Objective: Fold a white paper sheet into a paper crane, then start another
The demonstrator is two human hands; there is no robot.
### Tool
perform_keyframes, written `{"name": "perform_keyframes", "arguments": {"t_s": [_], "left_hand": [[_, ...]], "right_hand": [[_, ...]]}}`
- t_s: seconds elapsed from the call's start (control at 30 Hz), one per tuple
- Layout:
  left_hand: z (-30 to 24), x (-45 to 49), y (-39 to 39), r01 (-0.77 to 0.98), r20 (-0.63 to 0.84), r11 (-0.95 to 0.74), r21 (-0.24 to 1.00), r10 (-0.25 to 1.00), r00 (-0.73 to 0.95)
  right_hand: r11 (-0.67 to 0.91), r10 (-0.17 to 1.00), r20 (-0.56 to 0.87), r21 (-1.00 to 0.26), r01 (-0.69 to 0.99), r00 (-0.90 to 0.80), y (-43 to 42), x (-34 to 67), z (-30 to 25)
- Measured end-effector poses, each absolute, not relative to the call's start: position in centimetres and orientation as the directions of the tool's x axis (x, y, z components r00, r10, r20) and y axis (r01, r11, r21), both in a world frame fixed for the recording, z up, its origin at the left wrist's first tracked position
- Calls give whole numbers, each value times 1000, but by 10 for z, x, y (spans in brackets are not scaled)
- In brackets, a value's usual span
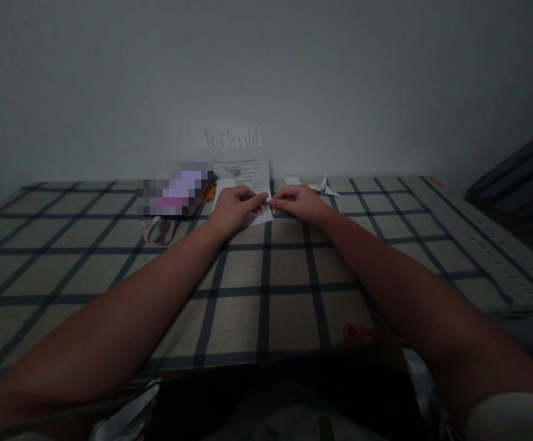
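Both my arms reach forward over a checked cloth point(266, 288). My left hand point(235, 208) and my right hand point(299, 203) meet at a small white paper point(261, 215) lying on the cloth. The fingers of both hands are pinched together on its edges, fingertips almost touching. Most of the paper is hidden under my hands.
Printed sheets point(243, 165) lean against the grey wall behind the hands. A small folded white paper figure point(324, 185) sits to the right. A blurred purple object point(177, 188) lies to the left with a looped cord point(158, 229) near it. A dark object point(514, 177) stands at far right.
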State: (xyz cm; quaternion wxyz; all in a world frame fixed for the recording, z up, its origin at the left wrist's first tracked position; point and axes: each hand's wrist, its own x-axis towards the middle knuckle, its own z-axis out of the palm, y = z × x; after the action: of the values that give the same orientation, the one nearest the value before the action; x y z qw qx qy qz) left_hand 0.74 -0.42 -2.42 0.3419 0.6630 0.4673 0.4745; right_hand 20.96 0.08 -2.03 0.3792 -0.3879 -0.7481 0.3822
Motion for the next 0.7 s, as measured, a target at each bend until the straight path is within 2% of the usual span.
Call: {"name": "perform_keyframes", "arguments": {"t_s": [0.7], "left_hand": [[-21,8,-8,319,319,-359,877,932,173]], "right_hand": [[397,868,264,-878,267,-421,1,207,-20]]}}
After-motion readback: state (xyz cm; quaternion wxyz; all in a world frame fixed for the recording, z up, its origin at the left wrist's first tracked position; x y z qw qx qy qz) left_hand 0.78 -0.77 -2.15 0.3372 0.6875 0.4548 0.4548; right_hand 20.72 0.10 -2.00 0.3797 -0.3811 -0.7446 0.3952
